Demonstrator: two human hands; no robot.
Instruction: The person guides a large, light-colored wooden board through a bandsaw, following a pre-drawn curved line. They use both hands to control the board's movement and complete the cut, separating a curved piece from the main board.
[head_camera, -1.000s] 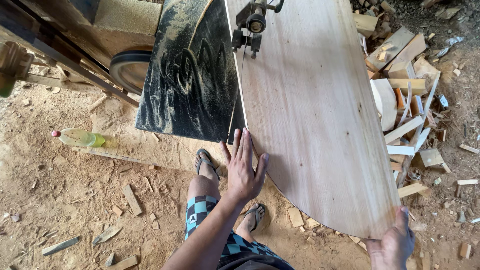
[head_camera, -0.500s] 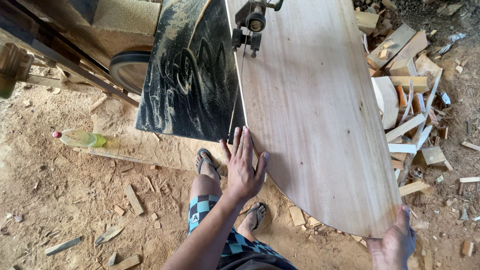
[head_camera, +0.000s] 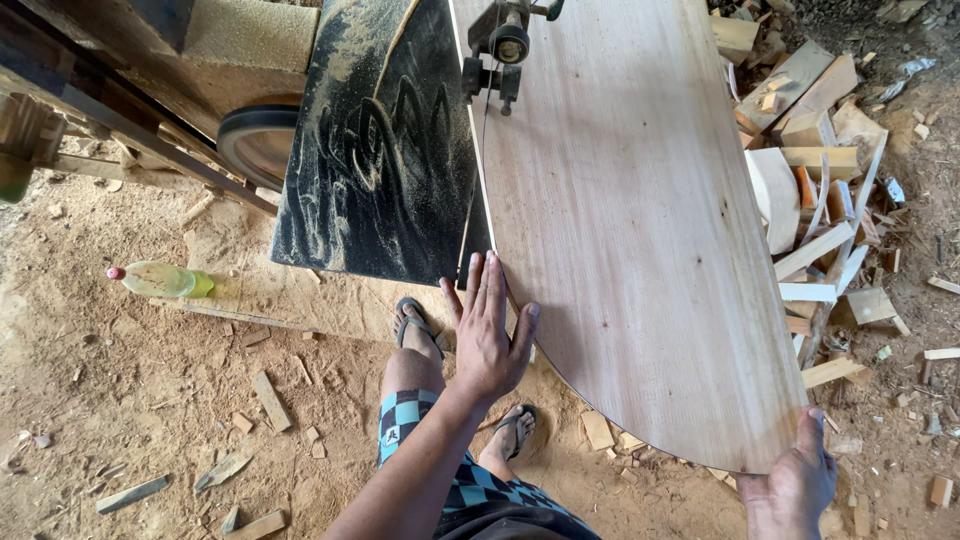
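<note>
A large pale wooden panel (head_camera: 630, 220) with a rounded near end lies on a black, dusty saw table (head_camera: 380, 160). A thin band saw blade (head_camera: 487, 110) runs down from its guide (head_camera: 505, 45) at the panel's left edge. My left hand (head_camera: 487, 330) lies flat with fingers spread against the panel's near left edge, by the table's front corner. My right hand (head_camera: 795, 480) grips the panel's near right corner from below, thumb on top.
Offcuts and wood scraps (head_camera: 820, 180) are piled to the right of the panel. Sawdust and chips cover the ground. A plastic bottle (head_camera: 160, 280) lies at the left. A black wheel (head_camera: 255, 140) sits under the machine. My sandalled feet (head_camera: 415, 325) stand below.
The panel and both hands have hardly shifted; the left hand stays flat at the panel's edge and the right hand stays on the corner.
</note>
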